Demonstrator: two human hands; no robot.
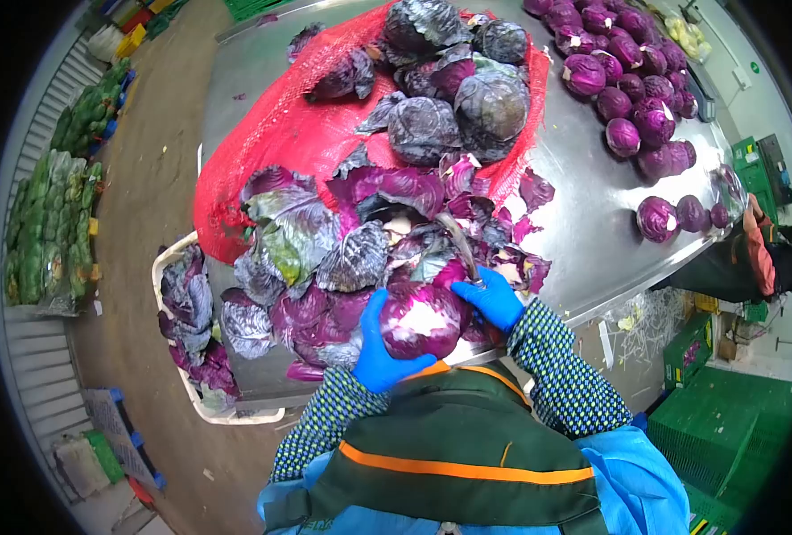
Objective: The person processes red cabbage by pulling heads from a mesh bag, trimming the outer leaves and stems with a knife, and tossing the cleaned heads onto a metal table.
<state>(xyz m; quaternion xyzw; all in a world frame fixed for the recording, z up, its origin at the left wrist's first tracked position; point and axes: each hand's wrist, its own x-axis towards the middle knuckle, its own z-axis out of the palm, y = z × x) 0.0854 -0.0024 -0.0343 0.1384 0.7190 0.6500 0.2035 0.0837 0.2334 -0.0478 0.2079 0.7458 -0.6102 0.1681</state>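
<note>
Red cabbage (418, 321): round, glossy purple, white cut face, at the near edge of the steel table (592, 223). Blue-gloved left hand (378, 348) cups it, fingers curled. Right hand (494, 299) fingers are closed round a knife (457, 241). Loose waxy leaves (325, 259) and a red mesh sack (289, 134) lie mid-table.

A steel tabletop (592, 223) carried a red mesh sack (280, 143) with dark, untrimmed cabbages (490, 102) heaped on its far end. Loose outer leaves (325, 241) lay piled at the near end of the sack. Trimmed purple cabbages (632, 89) sat grouped along the far right side. On the floor to the left, a white crate (160, 267) held more discarded leaves, and bagged green vegetables (39, 223) were stacked beyond it. Green crates (735, 419) stood at lower right, near another person (753, 259).
</note>
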